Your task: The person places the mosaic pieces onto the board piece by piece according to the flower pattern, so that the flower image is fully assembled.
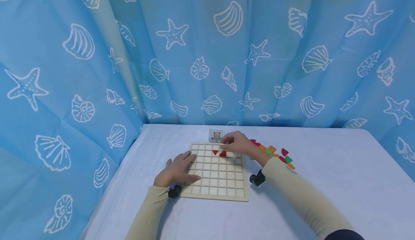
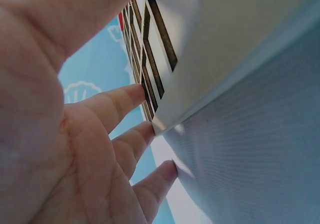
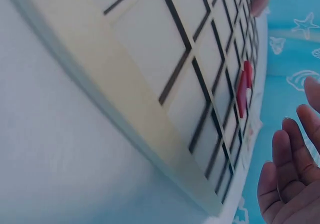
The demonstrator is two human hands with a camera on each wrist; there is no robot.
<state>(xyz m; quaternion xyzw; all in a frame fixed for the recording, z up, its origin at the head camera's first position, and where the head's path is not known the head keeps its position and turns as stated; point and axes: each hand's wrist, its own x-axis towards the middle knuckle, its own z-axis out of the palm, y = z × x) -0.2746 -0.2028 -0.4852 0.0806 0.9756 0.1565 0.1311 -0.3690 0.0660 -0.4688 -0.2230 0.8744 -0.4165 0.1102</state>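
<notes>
Nearest to my view I see two beige sleeves point(image 1: 146, 211), and at each wrist a small black device point(image 1: 257, 178). The left hand point(image 1: 178, 168) is open, its fingers spread, and it rests on the left edge of the wooden grid board point(image 1: 214, 175); the thumb reaches over the squares, and from the left wrist I see fingertips against the border. The board lies flat on the white tablecloth point(image 1: 324, 160). In its second row from the far side lie a red triangle point(image 1: 215, 152) and, just to the right, a red round-edged piece point(image 1: 223, 154).

To the right of the board, partly hidden behind the right wrist, loose red, orange and green pieces point(image 1: 271, 149) lie in a scattered group. The right hand point(image 1: 238, 143) is above the far part of the board, its fingers loosely bent and apart; I see nothing gripped between them. Its fingertips are near a small card point(image 1: 216, 135) with a printed grid and a coloured figure, beyond the far edge; whether they touch it, I cannot tell. Farthest hangs a blue curtain point(image 1: 201, 34) with white shells and starfish.
</notes>
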